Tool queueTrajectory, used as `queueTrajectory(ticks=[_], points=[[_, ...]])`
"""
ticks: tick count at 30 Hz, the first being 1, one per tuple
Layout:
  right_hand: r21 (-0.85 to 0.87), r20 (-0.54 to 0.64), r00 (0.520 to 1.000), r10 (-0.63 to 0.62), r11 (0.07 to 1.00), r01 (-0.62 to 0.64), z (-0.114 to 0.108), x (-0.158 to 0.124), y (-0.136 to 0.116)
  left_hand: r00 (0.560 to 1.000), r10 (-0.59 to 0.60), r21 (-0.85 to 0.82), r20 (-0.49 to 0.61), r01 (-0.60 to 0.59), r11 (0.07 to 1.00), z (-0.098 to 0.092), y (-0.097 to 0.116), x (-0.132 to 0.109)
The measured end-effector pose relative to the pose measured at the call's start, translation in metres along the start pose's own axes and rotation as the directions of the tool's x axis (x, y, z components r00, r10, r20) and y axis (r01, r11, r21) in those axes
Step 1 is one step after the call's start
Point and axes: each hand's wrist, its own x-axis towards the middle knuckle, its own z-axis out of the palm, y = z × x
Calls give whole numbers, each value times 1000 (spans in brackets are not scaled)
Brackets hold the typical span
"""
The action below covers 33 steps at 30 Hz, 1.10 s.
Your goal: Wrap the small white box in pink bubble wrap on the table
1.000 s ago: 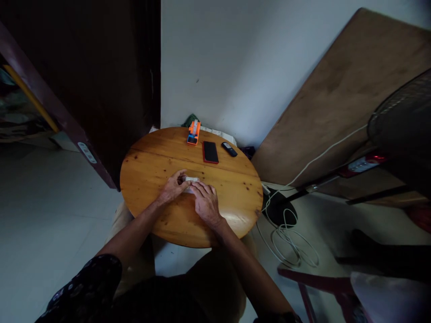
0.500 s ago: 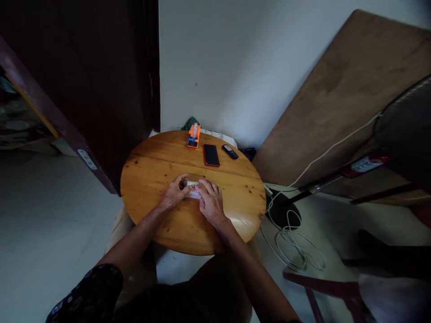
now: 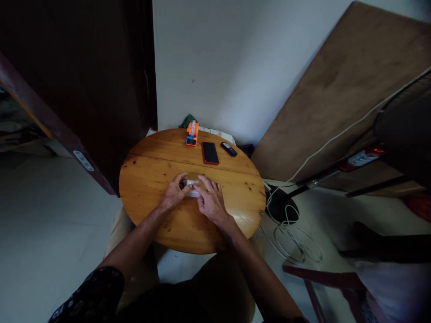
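Observation:
A small white box-like object lies near the middle of the round wooden table, partly covered by my fingers; its exact kind is too small to make out. My left hand is closed around its left end, thumb reaching along the near side. From the right, my right hand bends over it, thumb and fingertips at its right end. Beyond the hands lies a dark phone with a red edge. An orange and blue tape dispenser stands at the table's far side.
A small black keypad phone or remote lies at the far right of the table. A white wall and a dark door rise behind. To the right are a leaning brown board, a fan stand base and coiled cable.
The right hand's fingers have shifted slightly, its index finger lifting a little off the white object. The left hand keeps its hold. The whole view has tilted slightly.

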Motion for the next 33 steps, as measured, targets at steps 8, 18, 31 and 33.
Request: queueTrajectory(ticks=[8,18,31,33], points=[[-28,50,999,3,1000,-1,-4,4,-2,1000,-28,-6,9,28,1000,3,2,0],[-47,24,999,36,998,-34,7,4,-6,998,47,85,-40,-44,995,1,7,-12],[328,-170,959,226,931,-162,12,1,15,998,56,33,-25,-56,998,5,-2,-14],[376,-133,970,205,916,-142,12,4,19,998,49,37,-28,-48,998,3,1,-14]])
